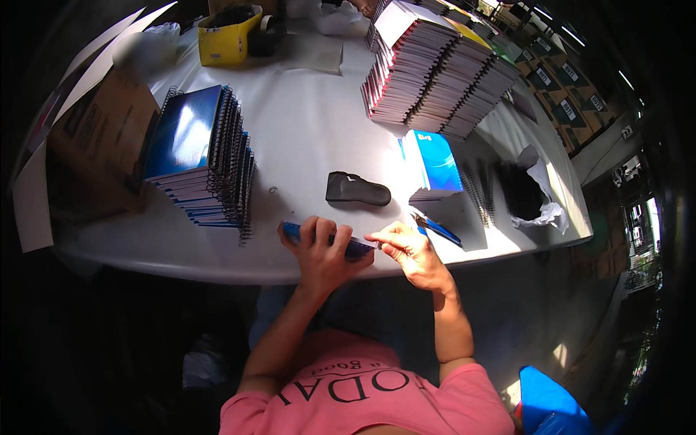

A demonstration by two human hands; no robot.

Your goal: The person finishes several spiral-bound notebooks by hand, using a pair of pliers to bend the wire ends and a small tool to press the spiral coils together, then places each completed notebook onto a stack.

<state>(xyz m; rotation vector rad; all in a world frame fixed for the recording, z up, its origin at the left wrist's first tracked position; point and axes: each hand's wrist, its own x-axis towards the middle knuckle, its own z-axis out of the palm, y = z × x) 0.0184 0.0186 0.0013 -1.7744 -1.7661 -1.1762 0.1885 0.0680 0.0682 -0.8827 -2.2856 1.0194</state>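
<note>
My left hand [321, 245] is wrapped over a small blue notebook [291, 230], holding it near the table's front edge with its long edge toward me. At the notebook's right end, the thumb and fingers of my right hand [413, 254] are pinched together. What lies between those fingertips is too small to make out. Just right of that hand lie cutting pliers with blue handles [442, 230]. A dark grey, rounded block-like tool [357, 190] rests beyond both hands. Behind the pliers stands a short stack of blue-covered notebooks [437, 163].
Spiral-bound blue notebooks [190, 130] are piled at left, beside a cardboard box [109, 138]. Tall stacks of bound books [435, 72] rise at far right. Loose black coils [478, 192] lie near a paper-wrapped black bundle [525, 192]. A yellow bin [221, 45] stands at the back.
</note>
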